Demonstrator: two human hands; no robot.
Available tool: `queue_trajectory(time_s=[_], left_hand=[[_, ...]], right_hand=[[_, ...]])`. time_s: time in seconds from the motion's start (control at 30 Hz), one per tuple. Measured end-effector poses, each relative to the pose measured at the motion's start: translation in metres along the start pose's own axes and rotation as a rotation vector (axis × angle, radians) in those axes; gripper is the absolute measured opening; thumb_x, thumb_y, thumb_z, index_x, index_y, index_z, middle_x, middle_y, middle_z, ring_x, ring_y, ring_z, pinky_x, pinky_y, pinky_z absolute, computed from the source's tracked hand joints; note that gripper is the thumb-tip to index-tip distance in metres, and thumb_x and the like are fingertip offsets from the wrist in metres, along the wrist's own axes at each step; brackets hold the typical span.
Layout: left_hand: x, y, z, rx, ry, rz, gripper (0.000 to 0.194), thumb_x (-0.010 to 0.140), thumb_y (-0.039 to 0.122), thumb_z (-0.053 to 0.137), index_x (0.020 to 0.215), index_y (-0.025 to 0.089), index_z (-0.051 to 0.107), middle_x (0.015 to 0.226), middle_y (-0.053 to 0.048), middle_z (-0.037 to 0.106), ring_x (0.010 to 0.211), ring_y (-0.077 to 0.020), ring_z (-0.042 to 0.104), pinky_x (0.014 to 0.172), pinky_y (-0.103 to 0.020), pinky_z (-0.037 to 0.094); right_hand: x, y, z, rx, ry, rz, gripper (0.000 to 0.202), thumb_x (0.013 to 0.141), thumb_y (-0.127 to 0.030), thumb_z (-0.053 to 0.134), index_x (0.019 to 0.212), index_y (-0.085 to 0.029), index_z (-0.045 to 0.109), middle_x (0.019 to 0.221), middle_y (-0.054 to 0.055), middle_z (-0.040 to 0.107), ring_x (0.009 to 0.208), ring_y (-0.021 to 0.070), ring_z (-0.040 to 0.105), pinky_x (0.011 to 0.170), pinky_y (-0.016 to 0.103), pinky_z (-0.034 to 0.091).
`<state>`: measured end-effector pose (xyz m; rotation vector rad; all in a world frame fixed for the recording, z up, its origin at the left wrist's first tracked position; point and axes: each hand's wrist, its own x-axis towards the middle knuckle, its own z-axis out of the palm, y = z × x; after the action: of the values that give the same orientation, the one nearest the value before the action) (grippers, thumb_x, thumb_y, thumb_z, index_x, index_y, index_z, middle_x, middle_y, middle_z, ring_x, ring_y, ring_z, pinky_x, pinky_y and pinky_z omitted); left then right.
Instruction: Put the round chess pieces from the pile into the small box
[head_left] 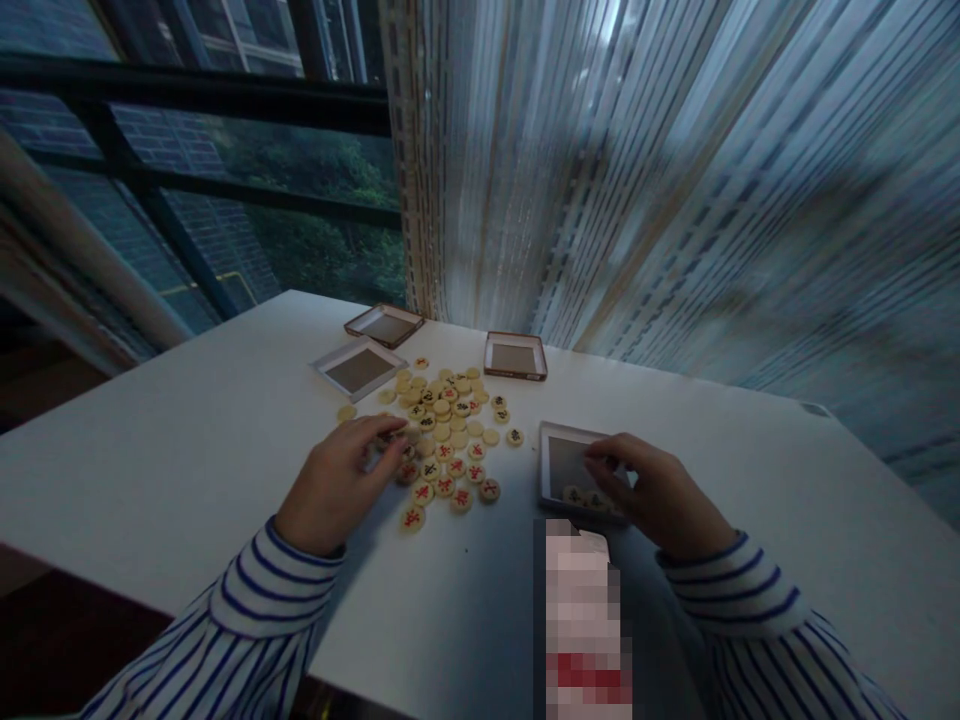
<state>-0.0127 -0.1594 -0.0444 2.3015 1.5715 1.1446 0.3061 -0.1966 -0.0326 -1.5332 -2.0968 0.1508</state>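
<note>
Round cream pieces (458, 438) with red or black characters, some blank side up, lie in a loose heap at the middle of the white table. At the heap's left edge is my left hand (341, 478), thumb and fingers curved toward each other around a pale piece (409, 430). My right hand (664, 490) is over the right side of a shallow box (544, 465), its thumb and fingertips close together; what they hold, if anything, is hidden. A few black-marked pieces (574, 497) lie along the box's near side.
Behind the heap on the white table (247, 400) are a pale open tray (327, 375), a brown-edged tray (360, 333) and another brown-edged tray (515, 376). A striped curtain (525, 180) hangs beyond the far edge. A pixelated patch covers something at the near edge.
</note>
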Motion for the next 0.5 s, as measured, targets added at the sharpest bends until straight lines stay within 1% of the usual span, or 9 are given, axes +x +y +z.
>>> queue_trajectory(time_s=[0.1,0.27,0.4,0.5], left_hand=[[-0.002,-0.009,-0.002,-0.033,0.021,-0.063,0.028,0.082,0.04,0.051,0.093,0.019,0.064,0.095,-0.006,0.069,0.084,-0.0206,0.064,0.077,-0.035,0.054],[-0.005,-0.02,-0.001,-0.043,0.074,-0.111,0.029,0.082,0.04,0.049,0.091,0.018,0.065,0.094,-0.006,0.07,0.085,-0.0199,0.064,0.073,-0.031,0.055],[-0.007,-0.03,0.002,0.005,0.131,-0.169,0.03,0.08,0.038,0.048,0.09,0.018,0.067,0.092,-0.006,0.07,0.083,-0.0192,0.064,0.077,-0.031,0.053],[-0.008,-0.038,0.004,0.027,0.162,-0.166,0.031,0.079,0.038,0.048,0.088,0.016,0.068,0.089,-0.007,0.07,0.082,-0.0195,0.064,0.08,-0.031,0.051]], right_hand=[[0.004,-0.011,0.003,-0.021,-0.05,-0.053,0.014,0.083,-0.025,0.048,0.085,-0.018,0.06,0.08,0.006,0.064,0.071,0.0162,0.059,0.064,0.028,0.048],[0.013,-0.025,0.009,-0.036,-0.122,-0.151,0.011,0.082,-0.021,0.05,0.087,-0.019,0.06,0.085,0.007,0.065,0.079,0.0181,0.06,0.073,0.031,0.047],[0.021,-0.032,0.015,-0.043,-0.152,-0.217,0.012,0.082,-0.021,0.052,0.087,-0.018,0.062,0.087,0.008,0.066,0.08,0.0177,0.06,0.073,0.031,0.047],[0.027,-0.04,0.021,-0.07,-0.163,-0.244,0.013,0.082,-0.02,0.051,0.088,-0.018,0.062,0.089,0.008,0.066,0.081,0.0179,0.061,0.073,0.031,0.046]])
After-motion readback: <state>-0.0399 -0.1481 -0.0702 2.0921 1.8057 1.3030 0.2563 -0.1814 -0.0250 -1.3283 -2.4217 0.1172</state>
